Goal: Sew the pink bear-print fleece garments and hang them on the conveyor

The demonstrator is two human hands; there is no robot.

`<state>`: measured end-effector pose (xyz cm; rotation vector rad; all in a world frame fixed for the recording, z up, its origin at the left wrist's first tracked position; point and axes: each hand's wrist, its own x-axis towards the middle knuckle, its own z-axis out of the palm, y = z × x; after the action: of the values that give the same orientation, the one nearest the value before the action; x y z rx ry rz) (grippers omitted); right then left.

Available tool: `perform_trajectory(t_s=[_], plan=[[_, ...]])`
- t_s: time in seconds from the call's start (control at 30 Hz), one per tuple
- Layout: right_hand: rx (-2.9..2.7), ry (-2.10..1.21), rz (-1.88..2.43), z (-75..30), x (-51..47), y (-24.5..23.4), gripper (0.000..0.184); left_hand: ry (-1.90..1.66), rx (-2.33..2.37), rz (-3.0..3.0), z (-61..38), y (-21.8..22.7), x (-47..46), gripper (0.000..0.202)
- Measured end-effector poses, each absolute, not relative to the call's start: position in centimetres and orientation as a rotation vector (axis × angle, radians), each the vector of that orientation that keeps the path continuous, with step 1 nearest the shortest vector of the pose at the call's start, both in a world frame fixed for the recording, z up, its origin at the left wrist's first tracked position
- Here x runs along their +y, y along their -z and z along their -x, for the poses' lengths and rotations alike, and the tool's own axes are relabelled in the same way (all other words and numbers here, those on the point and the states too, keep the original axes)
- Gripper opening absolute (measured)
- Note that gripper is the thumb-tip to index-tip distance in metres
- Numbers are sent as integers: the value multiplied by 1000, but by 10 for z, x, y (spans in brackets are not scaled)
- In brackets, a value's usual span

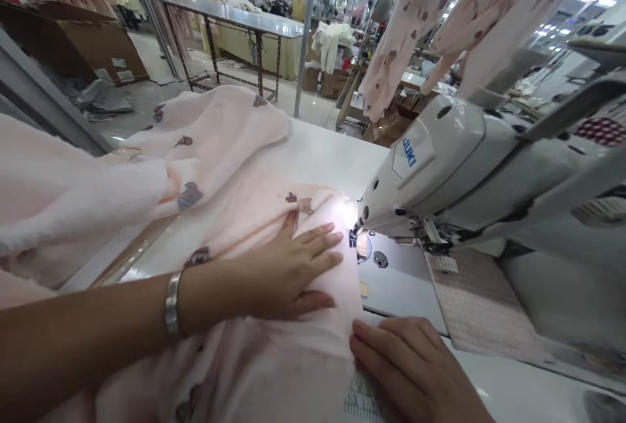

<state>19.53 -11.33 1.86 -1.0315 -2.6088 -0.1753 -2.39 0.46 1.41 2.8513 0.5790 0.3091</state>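
Pale pink fleece fabric with small printed figures lies across the sewing table, its straight edge running under the presser foot of a white JUKI sewing machine. My left hand rests flat on the fabric just left of the needle area, fingers spread. Lower right, my right hand has its fingers together and bent at the fabric's edge, in front of the metal needle plate. Its thumb is hidden. A ruler scale shows on the table beside that hand.
More pink fabric is heaped on the left of the white tabletop. Pink garment pieces hang above the machine. A pink padded cloth lies under the machine arm. Behind stand a metal-legged table, a pole and a cardboard box.
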Motion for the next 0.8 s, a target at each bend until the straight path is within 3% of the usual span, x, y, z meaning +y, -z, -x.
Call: perform_trajectory(t_s=[0.23, 0.53, 0.8], plan=[[-2462, -15, 1183, -195, -65, -11, 23, -266, 353, -2913, 14, -11, 76, 54], [-2483, 156, 1277, -205, -42, 4, 23, -154, 450, -3032, -3, -14, 135, 55], [-2554, 95, 1219, -191, -94, -8, 37, -252, 1041, -2993, 20, -15, -16, 61]])
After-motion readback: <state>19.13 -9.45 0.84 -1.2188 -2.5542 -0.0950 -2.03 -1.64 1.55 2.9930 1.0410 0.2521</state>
